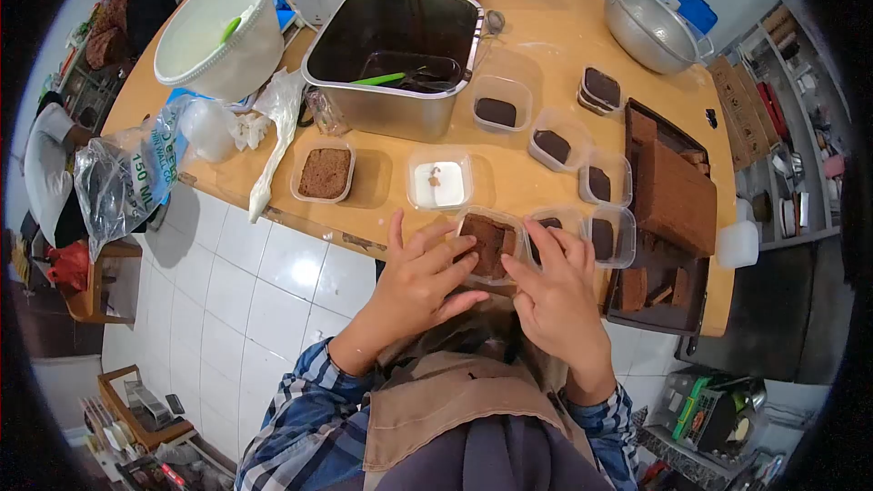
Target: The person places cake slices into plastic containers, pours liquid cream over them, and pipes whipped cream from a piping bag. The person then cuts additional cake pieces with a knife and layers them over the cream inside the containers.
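A clear plastic container point(469, 223) sits at the table's front edge with chocolate cake point(492, 247) pieces inside. From the left, my left hand point(420, 271) presses fingertips on the cake, its thumb and little finger spread. My right hand point(562, 295) has its thumb on the cake at the right side and its index finger along the container's rim. Behind stands a container of white cream point(438, 180) with brown crumbs on top. To its left, another container holds a brown cake piece point(325, 173). Partly behind my right hand is a container with a dark filling point(548, 225).
Several containers with dark filling point(496, 113) stand to the right. A tray point(664, 318) holds a large chocolate cake block point(675, 195). Further back are a metal pan point(436, 114) with a green-handled tool, a white tub point(259, 68), a cream-filled piping bag point(275, 136) and a metal pot point(650, 32).
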`<state>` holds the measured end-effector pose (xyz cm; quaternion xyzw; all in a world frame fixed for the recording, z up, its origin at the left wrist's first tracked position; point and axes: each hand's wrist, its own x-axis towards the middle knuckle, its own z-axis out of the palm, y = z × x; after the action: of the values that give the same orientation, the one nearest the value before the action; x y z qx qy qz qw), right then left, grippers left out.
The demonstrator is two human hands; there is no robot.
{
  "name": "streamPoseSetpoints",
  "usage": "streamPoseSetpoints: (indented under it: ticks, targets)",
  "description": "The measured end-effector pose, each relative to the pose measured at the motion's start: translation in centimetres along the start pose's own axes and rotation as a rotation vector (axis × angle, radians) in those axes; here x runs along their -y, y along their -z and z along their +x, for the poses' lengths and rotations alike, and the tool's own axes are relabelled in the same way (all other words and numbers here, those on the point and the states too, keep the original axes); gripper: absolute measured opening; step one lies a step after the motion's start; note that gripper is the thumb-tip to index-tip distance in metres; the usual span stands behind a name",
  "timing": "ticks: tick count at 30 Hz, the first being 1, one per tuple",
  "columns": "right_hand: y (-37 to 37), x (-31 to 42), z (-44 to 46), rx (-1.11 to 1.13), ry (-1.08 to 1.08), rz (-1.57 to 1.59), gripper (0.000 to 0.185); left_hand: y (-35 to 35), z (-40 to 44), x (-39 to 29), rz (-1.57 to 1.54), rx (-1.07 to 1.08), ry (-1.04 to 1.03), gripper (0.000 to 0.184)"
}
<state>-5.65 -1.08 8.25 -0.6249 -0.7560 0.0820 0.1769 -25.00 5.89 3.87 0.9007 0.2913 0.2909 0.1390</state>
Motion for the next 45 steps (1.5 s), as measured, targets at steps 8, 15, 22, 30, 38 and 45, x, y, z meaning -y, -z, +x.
streamPoseSetpoints:
  ticks: [8, 15, 22, 30, 38, 45]
  targets:
    - [-0.2, 0.2, -0.1, 0.006, 0.062, 0.055, 0.034, 0.3, 0.1, 0.0, 0.010, 0.010, 0.031, 0.036]
    - [-0.4, 0.0, -0.1, 0.008, 0.098, 0.085, 0.028, 0.2, 0.3, 0.2, 0.023, 0.001, 0.024, 0.033]
    - [-0.7, -0.3, -0.3, -0.042, 0.099, 0.094, 0.029, 0.3, 0.3, -0.1, 0.027, -0.002, 0.034, 0.033]
    - [0.0, -0.1, -0.5, -0.109, 0.101, 0.072, 0.028, 0.2, 0.4, -0.2, -0.003, -0.010, 0.016, 0.044]
    - [1.5, -2.8, -1.3, -0.377, -0.293, -0.112, 0.023, -3.1, -1.1, -1.9, -0.203, -0.271, 0.230, 0.097]
    - [2.5, -4.3, -2.2, -0.542, -0.446, 0.017, 0.009, -4.7, -2.9, -1.7, -0.259, -0.428, 0.317, 0.092]
